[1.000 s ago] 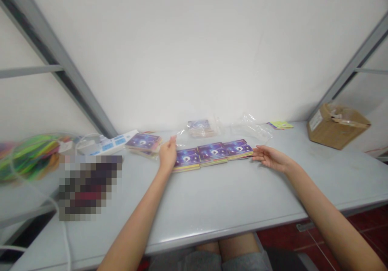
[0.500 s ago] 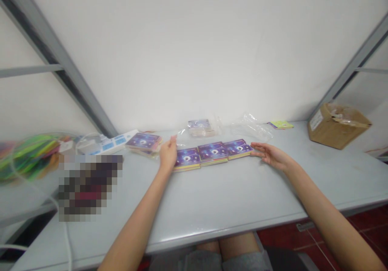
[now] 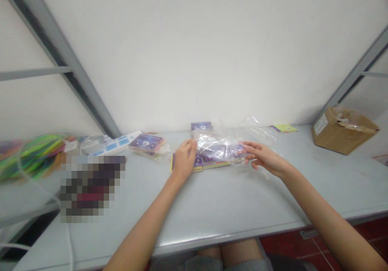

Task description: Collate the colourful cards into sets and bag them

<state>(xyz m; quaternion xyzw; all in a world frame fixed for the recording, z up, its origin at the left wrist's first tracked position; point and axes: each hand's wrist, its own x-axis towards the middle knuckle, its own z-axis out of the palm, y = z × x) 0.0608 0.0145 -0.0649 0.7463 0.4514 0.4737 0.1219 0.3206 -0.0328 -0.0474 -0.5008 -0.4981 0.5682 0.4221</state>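
Note:
A clear plastic bag point(image 3: 214, 146) is stretched above a row of purple card stacks point(image 3: 216, 164) and partly hides them. My left hand point(image 3: 183, 160) pinches the bag's left edge, over the left end of the row. On the other side, my right hand point(image 3: 268, 160) has its fingers bent at the bag's right edge, with the thumb and fingers closed on the film. Behind the bag, another card stack point(image 3: 200, 126) shows only in part. More cards point(image 3: 147, 142) lie in a pile left of my left hand.
At the wall on the left is a white power strip point(image 3: 119, 142), with colourful strips point(image 3: 39, 154) beside it. Loose clear film point(image 3: 257, 130) and a yellow-green card packet point(image 3: 284, 128) lie at the back. A cardboard box point(image 3: 344, 131) stands at right.
The clear bag now lies across the card row, between both hands. My left hand has moved right from the row's left end, and my right hand has closed on the bag.

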